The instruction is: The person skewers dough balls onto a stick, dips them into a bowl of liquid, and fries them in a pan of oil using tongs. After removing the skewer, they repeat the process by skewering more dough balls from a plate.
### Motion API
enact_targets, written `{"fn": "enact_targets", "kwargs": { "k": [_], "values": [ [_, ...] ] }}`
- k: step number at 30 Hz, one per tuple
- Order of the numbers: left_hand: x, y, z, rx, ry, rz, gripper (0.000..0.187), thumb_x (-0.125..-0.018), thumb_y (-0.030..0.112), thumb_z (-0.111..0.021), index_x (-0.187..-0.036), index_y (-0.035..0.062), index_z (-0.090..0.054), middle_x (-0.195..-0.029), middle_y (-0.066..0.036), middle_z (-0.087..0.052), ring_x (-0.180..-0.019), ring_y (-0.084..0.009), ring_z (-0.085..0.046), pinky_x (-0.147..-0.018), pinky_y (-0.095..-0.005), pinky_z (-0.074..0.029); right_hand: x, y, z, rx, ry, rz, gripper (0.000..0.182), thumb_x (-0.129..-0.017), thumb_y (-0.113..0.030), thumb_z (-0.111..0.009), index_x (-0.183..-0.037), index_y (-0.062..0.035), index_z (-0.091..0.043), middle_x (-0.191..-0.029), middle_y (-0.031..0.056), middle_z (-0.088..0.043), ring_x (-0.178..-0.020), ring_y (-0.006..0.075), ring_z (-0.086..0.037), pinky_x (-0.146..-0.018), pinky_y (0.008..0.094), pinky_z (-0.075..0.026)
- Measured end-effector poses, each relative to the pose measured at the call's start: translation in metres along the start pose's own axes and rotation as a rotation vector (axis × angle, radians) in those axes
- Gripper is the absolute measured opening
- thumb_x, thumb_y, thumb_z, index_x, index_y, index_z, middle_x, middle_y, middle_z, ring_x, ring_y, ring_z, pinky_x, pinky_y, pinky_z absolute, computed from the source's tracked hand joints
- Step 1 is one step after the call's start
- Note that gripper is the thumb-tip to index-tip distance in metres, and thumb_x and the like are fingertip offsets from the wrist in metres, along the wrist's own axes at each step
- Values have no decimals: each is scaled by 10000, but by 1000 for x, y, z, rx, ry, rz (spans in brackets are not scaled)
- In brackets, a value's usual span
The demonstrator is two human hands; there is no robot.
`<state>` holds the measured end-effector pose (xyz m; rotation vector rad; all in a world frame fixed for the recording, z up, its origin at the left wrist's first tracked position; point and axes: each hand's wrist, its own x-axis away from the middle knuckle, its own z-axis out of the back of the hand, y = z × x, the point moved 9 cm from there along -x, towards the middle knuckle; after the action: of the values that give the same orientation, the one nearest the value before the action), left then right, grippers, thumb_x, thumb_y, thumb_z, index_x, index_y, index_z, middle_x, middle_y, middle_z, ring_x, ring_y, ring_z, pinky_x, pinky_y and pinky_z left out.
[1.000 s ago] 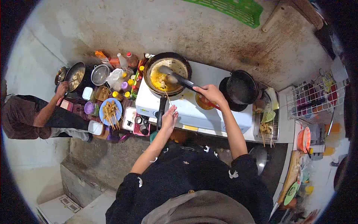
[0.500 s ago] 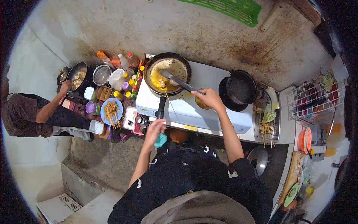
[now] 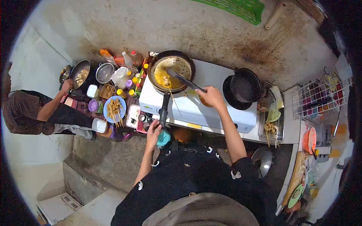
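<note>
A dark frying pan (image 3: pixel 190 78) sits on the left side of the white stove, with a yellow egg-like layer (image 3: pixel 160 77) inside. On that layer lies a skewer (image 3: pixel 174 100) of small pale pieces, its stick reaching out over the rim. My right hand (image 3: pixel 212 96) grips the handle of a dark grey spatula (image 3: pixel 184 80), whose blade rests in the pan against the food. Beside the end of the pan's black handle (image 3: pixel 163 111) is my left hand (image 3: pixel 152 135), fingers apart and apparently holding nothing. A teal cup-like thing (image 3: pixel 163 138) shows just right of that hand.
A black pot (image 3: pixel 245 87) stands on the stove's right side. Skewers fill a blue plate (image 3: pixel 121 102) at left, near bottles and tubs. Another person (image 3: pixel 24 113) holds a second pan (image 3: pixel 86 64). More skewers (image 3: pixel 270 128) lie in a metal sink (image 3: pixel 279 132) at right.
My left hand has shifted slightly left of the pan handle's end, its fingers now spread. The spatula blade has moved a little within the pan. The whole view has shifted slightly.
</note>
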<state>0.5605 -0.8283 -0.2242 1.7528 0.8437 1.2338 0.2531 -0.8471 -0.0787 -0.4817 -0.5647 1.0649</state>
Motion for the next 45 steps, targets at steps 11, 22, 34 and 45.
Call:
{"fn": "enact_targets", "kwargs": {
  "k": [11, 22, 34, 45],
  "values": [
    [-2, -6, -3, -9, -59, -44, 388, -889, 114, -486, -1245, -20, -409, -1096, -94, -539, -914, -153, -563, -803, -252, -456, -11, 6, -10, -15, -39, 54, 458, -788, -476, -531, -813, -43, -679, -614, 188, -591, -619, 320, -591, -651, 387, -452],
    [-7, -14, -3, 56, -124, -59, 476, -883, 190, -523, -1279, -16, -356, -1089, -80, -517, -906, -181, -571, -796, -278, -478, -8, 7, -5, -27, 47, 21, 460, -781, -482, -543, -846, -47, -680, -606, 173, -594, -608, 289, -599, -631, 375, -455],
    [-2, -6, -5, -1, -108, -44, 486, -887, 224, -520, -1285, -4, -360, -1060, -75, -510, -897, -200, -594, -751, -250, -467, -5, 4, -17, -99, -118, -38, 534, -773, -505, -535, -881, 3, -659, -654, 211, -603, -673, 325, -612, -694, 393, -455],
    [0, -6, -4, 17, -76, -6, 445, -889, 142, -499, -1283, -12, -364, -1090, -106, -552, -904, -193, -592, -790, -266, -469, -13, 15, -16, -61, -20, -8, 486, -783, -496, -540, -840, -32, -674, -591, 147, -589, -594, 268, -594, -623, 352, -445]
  ]
}}
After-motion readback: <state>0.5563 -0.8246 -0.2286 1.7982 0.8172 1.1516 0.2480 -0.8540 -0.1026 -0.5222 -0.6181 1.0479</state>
